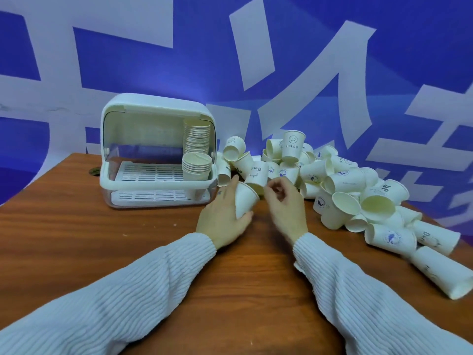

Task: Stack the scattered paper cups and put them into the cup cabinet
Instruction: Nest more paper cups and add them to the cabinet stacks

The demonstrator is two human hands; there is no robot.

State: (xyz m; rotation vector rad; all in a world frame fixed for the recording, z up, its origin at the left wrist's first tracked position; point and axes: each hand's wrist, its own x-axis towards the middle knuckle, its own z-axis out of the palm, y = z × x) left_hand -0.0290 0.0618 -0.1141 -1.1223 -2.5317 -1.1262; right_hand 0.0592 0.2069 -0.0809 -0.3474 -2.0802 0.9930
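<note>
**Left grip on one cup, right reaching for the next**

Curled round a cup (245,199), the left hand (221,219) held it tilted, mouth aimed up and right toward the pile (340,180). Her right hand (284,201) hovered just beside that mouth, fingers loosely bent, holding nothing I could make out. Loose cups lay directly beyond it, nearer the right hand. On the desk (89,239) to the left, the open cabinet (153,108) already held two stacks (197,152).
</note>
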